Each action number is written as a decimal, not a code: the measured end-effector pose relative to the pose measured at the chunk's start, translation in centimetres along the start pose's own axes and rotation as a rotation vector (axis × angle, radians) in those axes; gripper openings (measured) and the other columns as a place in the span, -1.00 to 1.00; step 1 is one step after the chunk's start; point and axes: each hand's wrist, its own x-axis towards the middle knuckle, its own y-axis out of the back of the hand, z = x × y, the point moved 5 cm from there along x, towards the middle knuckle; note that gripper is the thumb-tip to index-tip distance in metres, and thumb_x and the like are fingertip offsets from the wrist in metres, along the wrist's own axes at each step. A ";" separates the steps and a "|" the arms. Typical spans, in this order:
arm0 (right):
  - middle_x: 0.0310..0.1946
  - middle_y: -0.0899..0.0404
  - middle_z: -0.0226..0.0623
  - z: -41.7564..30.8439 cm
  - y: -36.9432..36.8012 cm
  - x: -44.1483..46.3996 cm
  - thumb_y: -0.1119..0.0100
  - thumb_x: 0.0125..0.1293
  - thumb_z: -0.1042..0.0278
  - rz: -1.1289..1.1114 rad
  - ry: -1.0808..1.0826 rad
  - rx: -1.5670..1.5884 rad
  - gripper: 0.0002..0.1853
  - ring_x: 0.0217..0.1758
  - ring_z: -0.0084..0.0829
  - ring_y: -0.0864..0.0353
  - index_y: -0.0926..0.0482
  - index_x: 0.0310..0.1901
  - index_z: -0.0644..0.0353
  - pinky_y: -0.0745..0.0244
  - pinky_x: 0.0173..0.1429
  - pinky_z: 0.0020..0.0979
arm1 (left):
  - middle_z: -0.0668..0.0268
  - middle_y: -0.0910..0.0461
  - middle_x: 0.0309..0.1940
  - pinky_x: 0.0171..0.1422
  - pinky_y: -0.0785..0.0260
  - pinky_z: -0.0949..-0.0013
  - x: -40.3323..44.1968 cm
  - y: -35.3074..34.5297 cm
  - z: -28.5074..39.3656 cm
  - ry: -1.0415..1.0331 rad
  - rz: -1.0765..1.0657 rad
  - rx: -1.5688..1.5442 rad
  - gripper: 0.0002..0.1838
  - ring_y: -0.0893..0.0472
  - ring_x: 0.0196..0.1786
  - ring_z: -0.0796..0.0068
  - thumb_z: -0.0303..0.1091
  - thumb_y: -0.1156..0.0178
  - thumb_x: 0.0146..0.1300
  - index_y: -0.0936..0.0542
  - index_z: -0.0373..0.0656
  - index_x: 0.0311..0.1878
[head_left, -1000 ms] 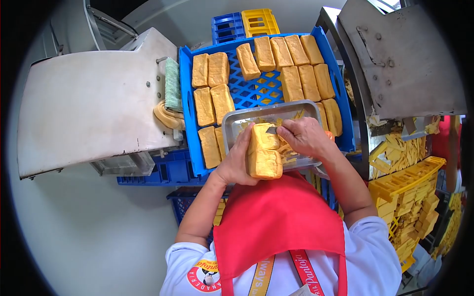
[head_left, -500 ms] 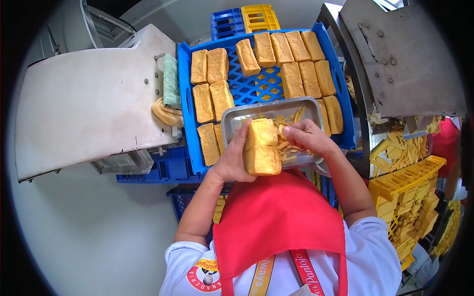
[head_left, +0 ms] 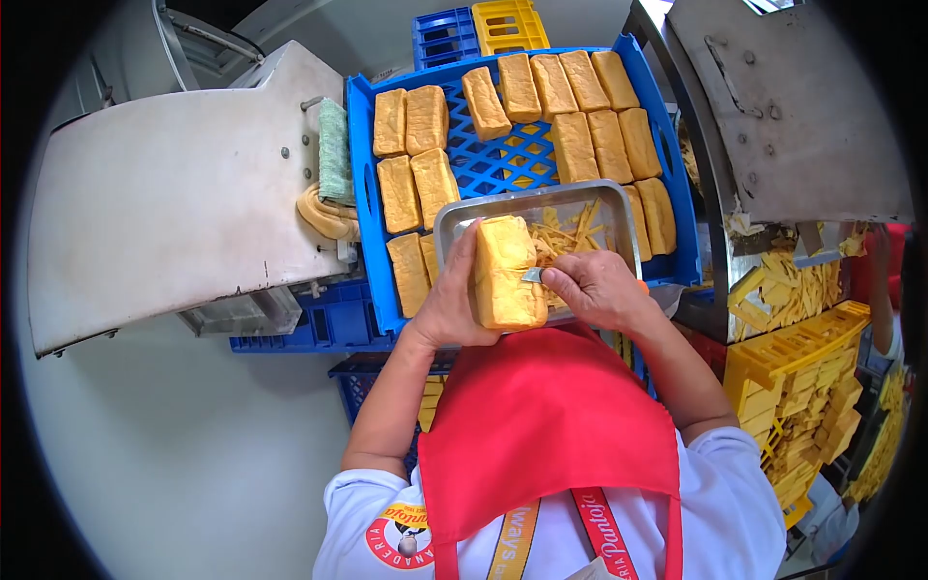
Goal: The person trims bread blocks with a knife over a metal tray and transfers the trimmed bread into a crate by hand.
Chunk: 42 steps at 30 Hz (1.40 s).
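Note:
My left hand (head_left: 451, 298) holds a golden loaf of bread (head_left: 507, 266) by its left side, over the near left part of a metal tray (head_left: 530, 200). In my right hand (head_left: 601, 290) is a small knife (head_left: 532, 275), its blade against the loaf's right side and my fingers closed round the handle. Thin crust strips (head_left: 570, 232) lie in the metal tray, behind my right hand. Under that tray is a blue crate (head_left: 362, 155) with rows of loaves along its left, right and far sides.
Metal machine housings stand at the left (head_left: 184, 203) and right (head_left: 773, 116). A yellow crate (head_left: 797, 338) of bread slices is at the lower right. Blue (head_left: 445, 37) and yellow (head_left: 509, 26) crates lie beyond. Part of another person (head_left: 882, 280) shows at the far right.
The knife blade has moved from the loaf's far end to the middle of its right side. My left hand has turned the loaf slightly. The other person's arm has come into view.

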 end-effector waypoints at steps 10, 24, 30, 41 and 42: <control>-0.57 -0.56 0.02 0.3 -1.2 -0.6 0.00 0.36 -0.37 -0.146 0.032 -0.047 -0.33 -0.42 0.07 -0.60 -0.59 -0.44 0.23 -0.43 -0.30 -0.03 | -0.07 -0.22 0.39 0.53 -0.14 0.08 0.6 0.4 0.7 -0.021 0.002 0.082 0.42 -0.24 0.46 -0.12 -0.29 -0.60 -0.40 0.10 -0.24 0.57; -0.60 -0.49 0.00 1.2 0.4 -1.4 0.00 0.46 -0.09 0.026 -0.001 0.012 -0.43 -0.48 0.04 -0.51 -0.48 -0.55 0.25 -0.34 -0.39 -0.09 | -0.08 -0.22 0.37 0.52 -0.15 0.09 0.3 0.7 0.4 -0.037 0.051 0.036 0.39 -0.26 0.44 -0.13 -0.32 -0.57 -0.44 0.05 -0.23 0.56; -0.61 -0.53 -0.02 1.0 -0.6 -1.5 -0.01 0.44 -0.12 -0.044 0.020 0.024 -0.44 -0.47 0.03 -0.56 -0.56 -0.53 0.23 -0.41 -0.35 -0.06 | -0.09 -0.22 0.37 0.52 -0.15 0.07 0.7 0.6 1.3 -0.057 0.028 0.113 0.39 -0.25 0.43 -0.15 -0.31 -0.56 -0.43 0.05 -0.23 0.56; -0.57 -0.53 0.01 4.8 -0.3 -1.1 0.00 0.43 -0.17 -0.042 -0.221 0.108 -0.45 -0.41 0.06 -0.53 -0.54 -0.36 0.27 -0.34 -0.30 -0.06 | 0.05 -0.29 0.37 0.48 -0.23 0.15 0.7 0.3 0.4 0.305 0.128 -0.679 0.20 -0.37 0.41 0.12 -0.21 -0.48 -0.14 0.01 -0.31 0.53; -0.57 -0.53 0.01 4.8 -0.1 -1.1 0.00 0.43 -0.17 -0.046 -0.217 0.106 -0.45 -0.41 0.06 -0.53 -0.54 -0.36 0.27 -0.34 -0.30 -0.06 | 0.05 -0.29 0.37 0.48 -0.23 0.15 0.8 0.6 0.4 0.305 0.135 -0.680 0.20 -0.37 0.41 0.12 -0.21 -0.48 -0.14 0.01 -0.31 0.53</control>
